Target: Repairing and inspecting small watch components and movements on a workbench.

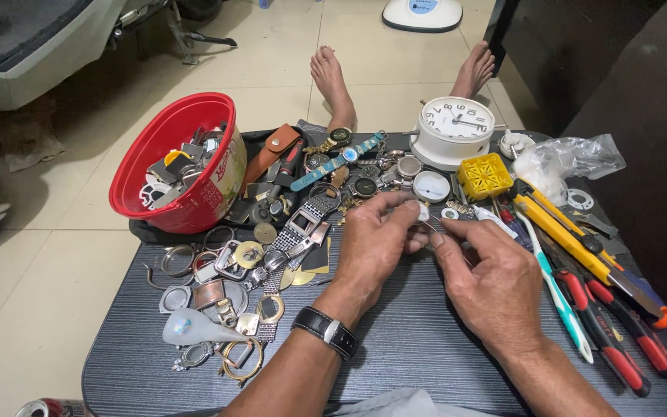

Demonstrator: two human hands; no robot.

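From the head camera, the left hand [376, 239] pinches a tiny white part [424, 213] between thumb and forefinger, and the right hand [492, 274] closes in on it, fingertips touching (possibly holding a thin tool). They hover over the dark table [411, 347], between the watch parts pile [272, 247] and the yellow utility knife [565, 232].

Your worktop [418, 340] is a matt, finely ribbed grey laminate. The red bowl [175, 166] at its left edge is glossy plastic. The watch cases and bracelets [272, 255] beside it are polished metal. The white clock [453, 131] at the far edge is smooth plastic.
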